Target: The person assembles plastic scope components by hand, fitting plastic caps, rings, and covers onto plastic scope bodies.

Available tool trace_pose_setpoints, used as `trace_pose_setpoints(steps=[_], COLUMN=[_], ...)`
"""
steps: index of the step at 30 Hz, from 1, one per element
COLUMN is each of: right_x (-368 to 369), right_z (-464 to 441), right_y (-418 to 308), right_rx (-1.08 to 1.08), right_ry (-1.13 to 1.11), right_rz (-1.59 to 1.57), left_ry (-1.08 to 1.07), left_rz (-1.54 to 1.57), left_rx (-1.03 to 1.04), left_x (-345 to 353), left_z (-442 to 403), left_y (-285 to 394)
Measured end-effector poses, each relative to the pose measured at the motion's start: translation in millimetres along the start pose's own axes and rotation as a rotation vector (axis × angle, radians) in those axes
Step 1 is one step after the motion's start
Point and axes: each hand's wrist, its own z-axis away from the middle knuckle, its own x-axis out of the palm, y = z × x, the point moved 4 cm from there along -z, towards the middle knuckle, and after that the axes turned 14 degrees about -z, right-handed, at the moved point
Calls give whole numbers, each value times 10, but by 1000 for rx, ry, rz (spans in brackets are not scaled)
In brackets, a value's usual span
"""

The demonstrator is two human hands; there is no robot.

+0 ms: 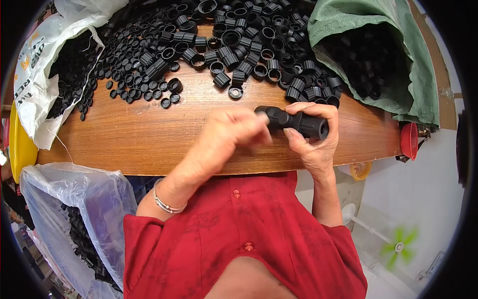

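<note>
My right hand (318, 134) is closed around a black plastic fitting (291, 121), with the thumb below and the fingers over the top. The fitting has a ribbed, nut-like end with a round hole facing right, and its body extends to the left. My left hand (231, 130) is at the fitting's left end, fingers curled and smeared by motion. A fingertip overlaps that end; I cannot tell whether it grips anything. Beyond my hands, a heap of black ribbed rings (239, 47) covers the back of the wooden table (164, 134), with small black caps (132, 74) to the left.
A green woven sack (423, 74) of black rings lies at the right. At the left is a white sack (30, 94) with small black parts. A clear plastic bag (99, 199) with black parts stands below the table's left edge. A red container (409, 141) is at the right edge.
</note>
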Motion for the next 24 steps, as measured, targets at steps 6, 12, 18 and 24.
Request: trace_pose_setpoints(steps=[6, 12, 18, 24], right_x=[20, -86, -61, -5], right_z=[-91, -23, 161, 18], right_y=[49, 240, 375, 227], right_rx=[209, 201, 116, 69], right_ry=[19, 29, -14, -36], right_rz=[132, 23, 22, 59], left_ry=[74, 59, -123, -150], left_rz=[-136, -776, -493, -431], left_rx=[330, 711, 692, 639], left_x=[-1, 460, 467, 450], left_z=[-276, -547, -695, -723], left_y=[492, 587, 270, 267])
